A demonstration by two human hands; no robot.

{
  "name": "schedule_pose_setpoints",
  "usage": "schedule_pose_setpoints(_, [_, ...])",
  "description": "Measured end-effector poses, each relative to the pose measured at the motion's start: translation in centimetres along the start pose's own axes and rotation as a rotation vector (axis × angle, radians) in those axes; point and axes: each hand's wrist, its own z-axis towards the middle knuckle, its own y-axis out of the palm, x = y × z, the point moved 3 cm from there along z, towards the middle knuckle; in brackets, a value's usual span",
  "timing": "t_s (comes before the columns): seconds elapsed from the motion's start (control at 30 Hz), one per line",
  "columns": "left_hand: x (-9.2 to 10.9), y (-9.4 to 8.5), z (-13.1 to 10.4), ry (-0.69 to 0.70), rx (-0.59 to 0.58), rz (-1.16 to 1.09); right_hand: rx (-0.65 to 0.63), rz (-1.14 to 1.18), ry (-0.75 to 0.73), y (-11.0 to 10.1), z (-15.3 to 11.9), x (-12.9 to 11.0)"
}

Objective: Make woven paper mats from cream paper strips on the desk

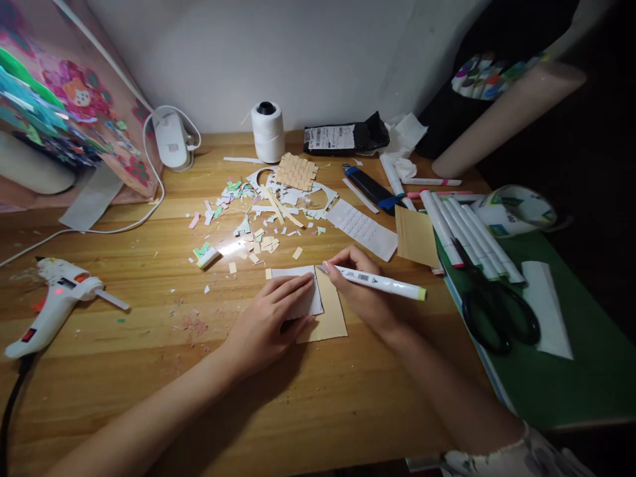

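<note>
The two hands work apart, close on either side of a pair of cards. The left hand (pixel 265 315) is spread flat, palm down, its fingers on the white card (pixel 311 301); it grips nothing, and seems to serve as a weight, keeping the card from sliding. The white card overlaps the tan card (pixel 332 319), whose right and lower margins show; its straight edge probably acts as a guide. The right hand (pixel 365 301) is closed on a marker (pixel 390 283) in a writing grip, tip near the white card's upper right corner, yellow end outward. Whether the tip touches the tan card cannot be told.

Beyond the hands, scraps (pixel 268 245) lie scattered on the table (pixel 199 411), with a woven piece (pixel 297 173) among them (its tan resembles that of the card). Behind stands a spool (pixel 268 136), upright. The cutter (pixel 372 187) lies to the right of the scraps, beyond the dotted sheet (pixel 362 228). More pens (pixel 479 235) are grouped at the right, presumably for easy choice by the writing hand; the scissors (pixel 497 321) lie beside them, handles over the green mat (pixel 571 391). At far left rests the glue gun (pixel 47 311), its light glowing red, well apart from the hands, which perhaps keeps its nozzle out of the way.
</note>
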Motion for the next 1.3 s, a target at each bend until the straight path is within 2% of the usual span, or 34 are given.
schedule_pose_setpoints(0.4, [0.06, 0.13, 0.02, 0.0, -0.038, 0.071, -0.04, -0.052, -0.02, -0.28, -0.13, -0.27])
schedule_pose_setpoints(0.57, [0.0, 0.15, 0.04, 0.015, -0.019, 0.075, -0.017, -0.056, -0.02, -0.25, -0.11, -0.22])
schedule_pose_setpoints(1.13, [0.0, 0.31, -0.1, 0.019, -0.039, 0.129, -0.074, -0.095, -0.063, -0.45, -0.11, -0.68])
schedule_pose_setpoints(1.3, [0.08, 0.22, 0.0, 0.026, -0.026, 0.117, -0.044, -0.07, -0.047, -0.49, -0.03, -0.7])
